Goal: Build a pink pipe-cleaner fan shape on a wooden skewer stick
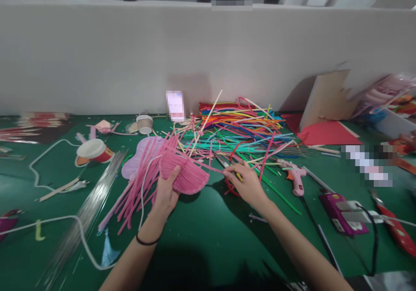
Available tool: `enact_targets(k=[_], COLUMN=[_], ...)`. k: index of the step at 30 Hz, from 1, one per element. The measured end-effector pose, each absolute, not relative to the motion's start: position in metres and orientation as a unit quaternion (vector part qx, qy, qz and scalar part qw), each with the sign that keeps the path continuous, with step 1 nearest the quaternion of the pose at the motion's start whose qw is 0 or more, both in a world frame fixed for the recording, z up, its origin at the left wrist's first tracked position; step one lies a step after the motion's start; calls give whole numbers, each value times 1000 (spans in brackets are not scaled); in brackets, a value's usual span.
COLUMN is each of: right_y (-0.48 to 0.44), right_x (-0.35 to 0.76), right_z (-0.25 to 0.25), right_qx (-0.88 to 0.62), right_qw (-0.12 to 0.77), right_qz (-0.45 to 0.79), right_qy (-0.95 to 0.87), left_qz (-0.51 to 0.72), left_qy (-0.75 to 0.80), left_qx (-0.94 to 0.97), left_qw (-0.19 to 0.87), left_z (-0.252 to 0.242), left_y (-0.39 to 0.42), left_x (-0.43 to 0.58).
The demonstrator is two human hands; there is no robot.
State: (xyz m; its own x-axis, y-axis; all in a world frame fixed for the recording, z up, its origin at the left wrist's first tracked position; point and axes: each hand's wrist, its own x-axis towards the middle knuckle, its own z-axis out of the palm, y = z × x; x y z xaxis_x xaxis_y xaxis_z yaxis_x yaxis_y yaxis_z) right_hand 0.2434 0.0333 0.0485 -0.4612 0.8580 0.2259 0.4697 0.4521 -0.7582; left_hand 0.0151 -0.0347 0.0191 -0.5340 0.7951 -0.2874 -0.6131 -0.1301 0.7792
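1. Left hand (169, 191): closed on the pink fan (186, 176), thumb flat on its ribbed face, fingers underneath. Black band (147, 241) at the wrist.
2. Fan: half-round, held above the counter (208, 243), curved edge toward the wearer.
3. Right hand (245, 180): fingertips pinched together on the end of a pink stem (211, 167), which runs left toward the fan's upper edge. Whether it joins there, cannot tell.
4. Left of the fan: loose pink stems (130, 195), partly over a lilac sheet (128, 169).
5. Behind the hands: a heap of coloured stems (237, 124), many hues; scissors (222, 160) at its near edge, close to the right hand.
6. Right side: pink glue gun (297, 178) lying on the counter, purple box (336, 210) nearer, red sheet (331, 135) farther back.
7. Left side: cup (105, 153) tipped over, wires (92, 208) in a long bundle, blue tassel (109, 251) near the left forearm.
8. Phone (175, 104) upright against the wall (130, 57), screen blurred.
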Motion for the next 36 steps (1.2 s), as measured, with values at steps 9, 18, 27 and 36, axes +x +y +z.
enact_targets(k=[9,18,27,36], right_y=[8,1,-23,-43], right_x=[243,211,230,255], right_z=[67,46,43,43], right_qx=[-429,-391,-315,-346], right_qw=[393,123,33,154], right_qz=[188,241,238,242], right_qy=[-791,-879,-918,-894], left_qz=[743,591,281,194], left_qy=[481,552,753,606], left_qx=[128,154,564,734], left_qw=[448,568,188,237], left_z=[24,15,28,18], left_y=[-37,-114,-138,-120], left_x=[23,64,-21,-24])
